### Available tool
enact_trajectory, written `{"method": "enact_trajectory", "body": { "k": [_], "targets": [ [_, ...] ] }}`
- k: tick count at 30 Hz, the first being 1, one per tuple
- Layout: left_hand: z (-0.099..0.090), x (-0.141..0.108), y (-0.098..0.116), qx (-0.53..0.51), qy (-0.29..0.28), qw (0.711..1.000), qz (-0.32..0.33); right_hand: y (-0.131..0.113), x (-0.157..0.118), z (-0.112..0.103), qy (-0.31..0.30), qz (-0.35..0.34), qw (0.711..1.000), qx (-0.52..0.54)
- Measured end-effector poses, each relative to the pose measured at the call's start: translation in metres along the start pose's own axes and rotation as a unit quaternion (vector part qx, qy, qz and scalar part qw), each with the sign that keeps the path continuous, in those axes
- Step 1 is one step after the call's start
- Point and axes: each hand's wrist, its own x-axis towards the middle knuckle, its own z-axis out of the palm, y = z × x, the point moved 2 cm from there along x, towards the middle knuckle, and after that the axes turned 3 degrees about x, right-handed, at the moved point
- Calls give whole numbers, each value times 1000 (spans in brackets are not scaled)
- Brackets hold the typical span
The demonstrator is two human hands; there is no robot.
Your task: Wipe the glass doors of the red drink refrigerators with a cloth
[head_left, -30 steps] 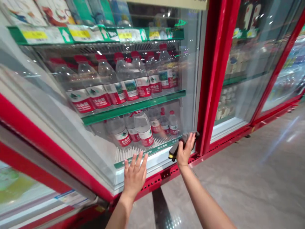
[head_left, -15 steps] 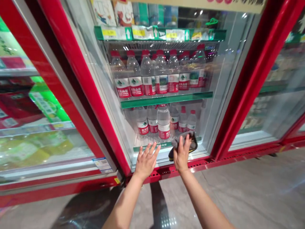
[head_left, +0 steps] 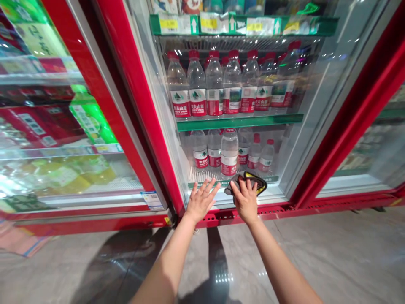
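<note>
My right hand (head_left: 247, 202) presses a grey cloth with a black and yellow edge (head_left: 261, 184) against the low part of a glass cooler door, its fingers spread over it. Beside it on the left, my left hand (head_left: 201, 201) is open with fingers spread and nothing in it, at the same glass; whether its palm touches cannot be made out. Behind the pane, a clear water bottle (head_left: 229, 154) with a red and white label stands on the bottom shelf among several others. A fuller row of red-capped bottles (head_left: 233, 90) stands on the shelf above.
Red door frames (head_left: 139, 93) border the glass on both sides. A left-hand cooler holds green bottles (head_left: 91, 114) and yellow drinks (head_left: 63, 177). Below runs a red perforated base strip (head_left: 221, 217) above a shiny grey floor (head_left: 300, 253). A pinkish box (head_left: 22, 236) lies at far left.
The cooler has shifted right and up in view. Against the bottles, my right hand and the cloth have slid slightly left and down. The cloth has changed shape; my left hand stays spread.
</note>
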Motion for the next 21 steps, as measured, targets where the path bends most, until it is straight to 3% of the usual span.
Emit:
{"method": "enact_trajectory", "body": {
  "k": [2,5,7,9,11,14,17,19,21],
  "targets": [
    [-2,-3,-4,2,-10,1000,3,7,-8,-3,-15,14,1000,-15],
    [-8,-10,-15,8,-14,1000,-16,9,-1,-5,49,84,995,2],
    [-13,-17,-24,12,-17,999,-31,-2,9,-1,79,103,991,20],
    [-17,-24,-32,16,-20,999,-37,-19,13,6,60,80,995,22],
    [-19,-33,-38,19,-22,999,-41,-31,7,11,0,22,1000,10],
    [-20,-44,-46,27,-24,998,-50,-30,-6,12,-54,-38,998,-14],
    [-23,-54,-54,31,-24,997,-60,-33,5,9,2,3,1000,-23],
    [-25,-58,-60,27,-22,997,-73,-52,25,10,36,27,999,-13],
    [-26,-62,-65,21,-18,996,-84,-77,44,12,25,5,1000,-2]
  ]
}}
